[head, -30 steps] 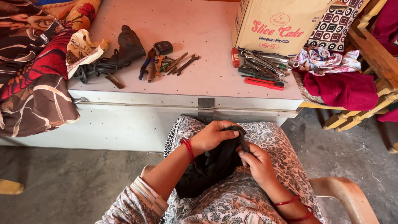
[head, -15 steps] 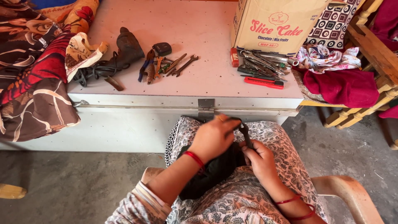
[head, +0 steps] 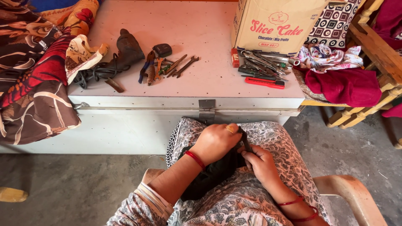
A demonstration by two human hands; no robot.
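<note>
I sit with a black cloth pouch on my patterned lap. My left hand is closed over its top end, a ring on one finger and a red bangle at the wrist. Beside it, my right hand pinches the same black item from the right, fingers curled on its edge. What lies under my left palm is hidden.
A white metal trunk stands in front with wrenches and pliers, a dark iron-like tool with cord, more tools and a cardboard box. Patterned cloths hang at left, red cloth and a wooden chair at right.
My left hand has slid across and closed down over the top of the black pouch. My right hand has stayed on its right edge.
</note>
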